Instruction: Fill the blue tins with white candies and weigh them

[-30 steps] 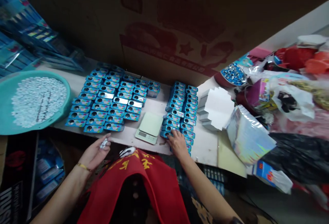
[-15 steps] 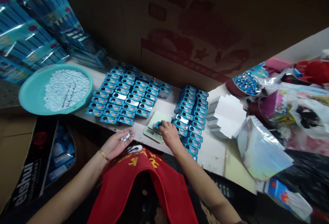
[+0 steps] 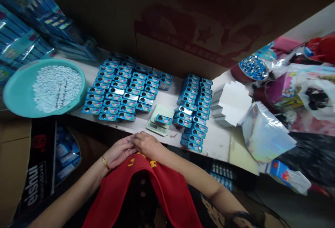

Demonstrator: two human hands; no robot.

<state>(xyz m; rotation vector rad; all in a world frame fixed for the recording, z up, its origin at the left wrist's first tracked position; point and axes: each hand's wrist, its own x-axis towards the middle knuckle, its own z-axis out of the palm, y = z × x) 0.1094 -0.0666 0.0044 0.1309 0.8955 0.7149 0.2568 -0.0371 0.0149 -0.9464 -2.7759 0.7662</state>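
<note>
My left hand is palm up and cupped at the table's front edge. It held white pellets half a second ago; now my right hand lies over its palm and hides them. The right fingertips reach into the left palm, curled together, and what they pinch is hidden. Just beyond my hands, a small blue tin with a dark round opening lies on a pale kitchen scale. To the left stands a wide turquoise basin of white pellets.
Rows of blue tins stand left of the scale, and more tins to its right. Beyond them are folded white cartons and a silvery film stack. A large cardboard box walls off the back. An open carton sits lower left.
My right hand has let go of the blue tin on the scale and moved left onto my left palm. The tin stays on the scale. The view has shifted slightly.
</note>
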